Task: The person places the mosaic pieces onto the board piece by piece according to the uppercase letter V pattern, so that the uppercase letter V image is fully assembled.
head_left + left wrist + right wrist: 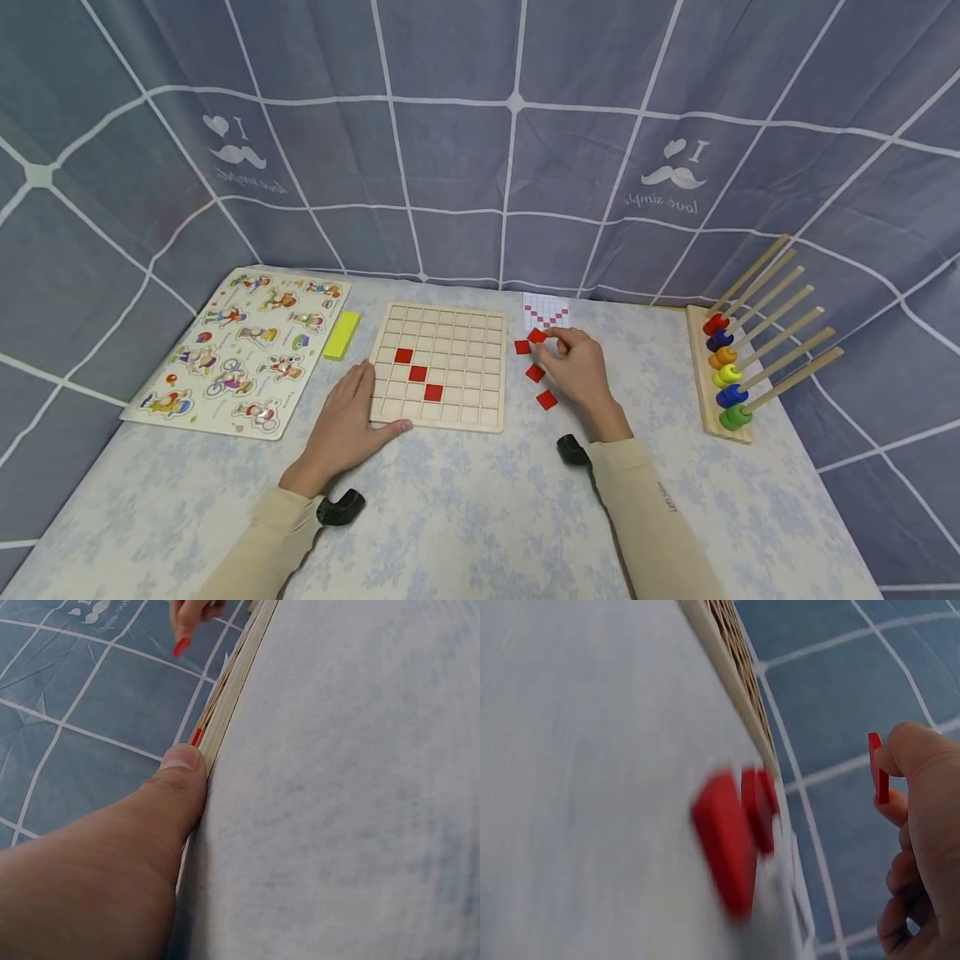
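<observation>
A wooden grid board [457, 408] lies in the middle, with three red square tiles [417, 374] set in a diagonal on its left part. My left hand [341, 425] rests against the board's near left corner, fingers along the left side and thumb [182, 761] at the front edge. To the right of the board, my right hand [577, 367] pinches a red tile [878, 769] between thumb and forefinger, raised off the table. Three loose red tiles [535, 372] lie beside that hand. Behind them is a small printed card [546, 308] showing a V of red squares.
On the left lies a picture puzzle board [247, 350], with a yellow block [342, 336] between it and the grid board. A wooden peg stand [708, 392] with coloured rings stands at the right. A tiled-pattern curtain [450, 158] closes off the back.
</observation>
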A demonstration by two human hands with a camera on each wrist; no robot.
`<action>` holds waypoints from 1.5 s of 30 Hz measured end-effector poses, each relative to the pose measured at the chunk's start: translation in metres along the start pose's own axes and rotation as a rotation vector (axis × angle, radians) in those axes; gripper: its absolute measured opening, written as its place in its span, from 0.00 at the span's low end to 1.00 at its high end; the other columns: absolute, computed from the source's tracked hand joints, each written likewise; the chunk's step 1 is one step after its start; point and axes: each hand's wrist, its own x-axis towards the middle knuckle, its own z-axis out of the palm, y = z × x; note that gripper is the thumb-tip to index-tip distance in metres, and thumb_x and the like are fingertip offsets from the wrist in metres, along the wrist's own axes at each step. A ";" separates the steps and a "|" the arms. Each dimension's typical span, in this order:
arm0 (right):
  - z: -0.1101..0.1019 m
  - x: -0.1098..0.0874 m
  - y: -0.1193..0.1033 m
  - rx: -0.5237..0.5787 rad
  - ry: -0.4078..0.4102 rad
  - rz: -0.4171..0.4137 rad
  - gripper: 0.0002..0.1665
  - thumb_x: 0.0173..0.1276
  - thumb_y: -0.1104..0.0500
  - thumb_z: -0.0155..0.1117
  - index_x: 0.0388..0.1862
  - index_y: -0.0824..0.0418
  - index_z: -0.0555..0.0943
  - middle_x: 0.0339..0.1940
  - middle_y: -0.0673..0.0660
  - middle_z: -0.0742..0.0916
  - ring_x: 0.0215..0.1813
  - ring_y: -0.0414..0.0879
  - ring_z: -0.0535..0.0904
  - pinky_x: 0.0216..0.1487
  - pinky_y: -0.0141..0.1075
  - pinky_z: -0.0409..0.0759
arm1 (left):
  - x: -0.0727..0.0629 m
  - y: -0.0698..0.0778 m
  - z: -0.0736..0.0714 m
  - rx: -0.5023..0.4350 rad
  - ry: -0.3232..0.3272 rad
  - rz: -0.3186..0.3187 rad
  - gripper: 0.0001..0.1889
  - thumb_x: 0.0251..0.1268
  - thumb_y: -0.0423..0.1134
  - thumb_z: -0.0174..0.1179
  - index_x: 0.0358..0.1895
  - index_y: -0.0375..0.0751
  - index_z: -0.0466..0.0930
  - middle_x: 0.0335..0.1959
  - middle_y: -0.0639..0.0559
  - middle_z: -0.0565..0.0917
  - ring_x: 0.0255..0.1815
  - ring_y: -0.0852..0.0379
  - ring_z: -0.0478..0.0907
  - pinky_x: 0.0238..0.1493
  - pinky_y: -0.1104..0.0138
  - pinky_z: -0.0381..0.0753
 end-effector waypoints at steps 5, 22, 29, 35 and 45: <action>0.025 0.013 -0.036 0.019 -0.080 -0.079 0.11 0.67 0.56 0.69 0.44 0.60 0.87 0.20 0.50 0.70 0.29 0.46 0.66 0.43 0.38 0.71 | -0.002 -0.002 0.000 -0.017 0.017 0.013 0.61 0.58 0.64 0.69 0.80 0.24 0.48 0.81 0.29 0.53 0.82 0.30 0.50 0.80 0.39 0.54; 0.114 0.037 -0.104 -0.018 -0.334 -0.246 0.18 0.70 0.48 0.66 0.51 0.56 0.88 0.21 0.47 0.75 0.29 0.40 0.70 0.43 0.34 0.75 | -0.001 -0.001 0.002 0.003 0.022 0.014 0.61 0.58 0.65 0.69 0.80 0.25 0.49 0.81 0.29 0.55 0.82 0.32 0.52 0.79 0.39 0.56; 0.129 0.044 -0.122 -0.086 -0.417 -0.237 0.20 0.71 0.47 0.62 0.55 0.54 0.87 0.21 0.46 0.78 0.35 0.40 0.74 0.54 0.37 0.77 | -0.002 0.000 -0.001 -0.001 0.029 0.021 0.60 0.58 0.65 0.69 0.80 0.25 0.50 0.80 0.28 0.56 0.81 0.31 0.53 0.79 0.38 0.56; 0.139 0.048 -0.132 -0.161 -0.442 -0.242 0.21 0.72 0.46 0.62 0.58 0.53 0.86 0.23 0.46 0.80 0.35 0.41 0.75 0.61 0.40 0.76 | -0.003 -0.002 -0.002 0.009 0.051 0.031 0.60 0.59 0.66 0.68 0.79 0.24 0.51 0.79 0.28 0.58 0.81 0.30 0.54 0.78 0.38 0.57; 0.153 0.048 -0.144 -0.290 -0.463 -0.214 0.19 0.73 0.47 0.61 0.57 0.51 0.87 0.32 0.47 0.86 0.46 0.43 0.81 0.61 0.42 0.77 | -0.004 -0.005 -0.001 0.008 0.015 0.011 0.61 0.59 0.67 0.67 0.80 0.26 0.48 0.81 0.30 0.54 0.83 0.33 0.51 0.80 0.40 0.55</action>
